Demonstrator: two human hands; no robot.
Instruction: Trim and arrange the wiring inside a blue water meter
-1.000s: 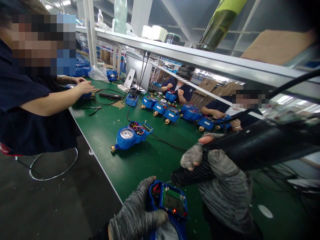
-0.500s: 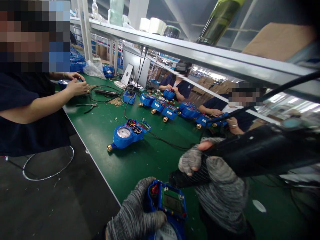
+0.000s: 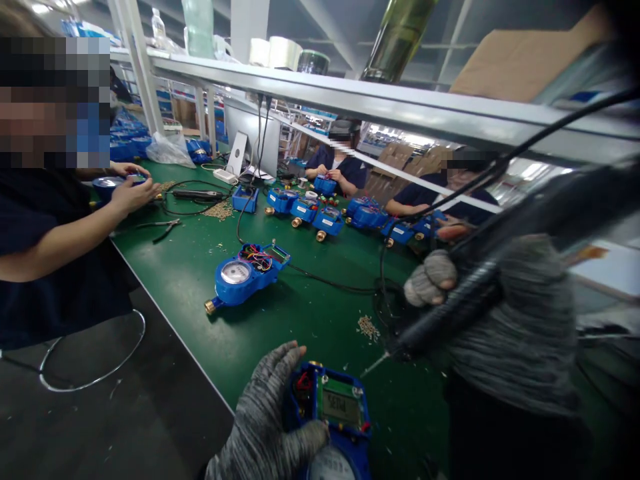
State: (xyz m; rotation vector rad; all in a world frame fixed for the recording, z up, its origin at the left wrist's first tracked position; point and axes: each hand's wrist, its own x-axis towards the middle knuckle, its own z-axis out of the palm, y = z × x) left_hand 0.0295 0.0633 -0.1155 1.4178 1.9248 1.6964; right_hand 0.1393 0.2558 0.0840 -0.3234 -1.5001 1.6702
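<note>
My left hand (image 3: 270, 417), in a grey knit glove with bare fingertips, grips a blue water meter (image 3: 345, 437) at the bottom of the view. Its thumb lies across the meter, between the round dial and a green circuit board with a small lit display. In my gloved right hand (image 3: 480, 293) is a black electric screwdriver (image 3: 450, 310), tilted down to the left. The thin bit stands just above and right of the meter, apart from it. A small pile of screws (image 3: 369, 328) lies on the green table beyond the bit.
Another blue meter (image 3: 240, 277) with exposed wires lies mid-table, several more (image 3: 300, 210) behind it. Pliers (image 3: 163, 229) and a screw pile (image 3: 219, 211) are at the left. Co-workers sit left and across. A metal shelf (image 3: 300, 79) and a black cable (image 3: 530, 140) cross overhead.
My right hand has moved right with the screwdriver, which now points down more steeply and shows its bit. The screw pile has come into sight. My left hand keeps its hold on the meter.
</note>
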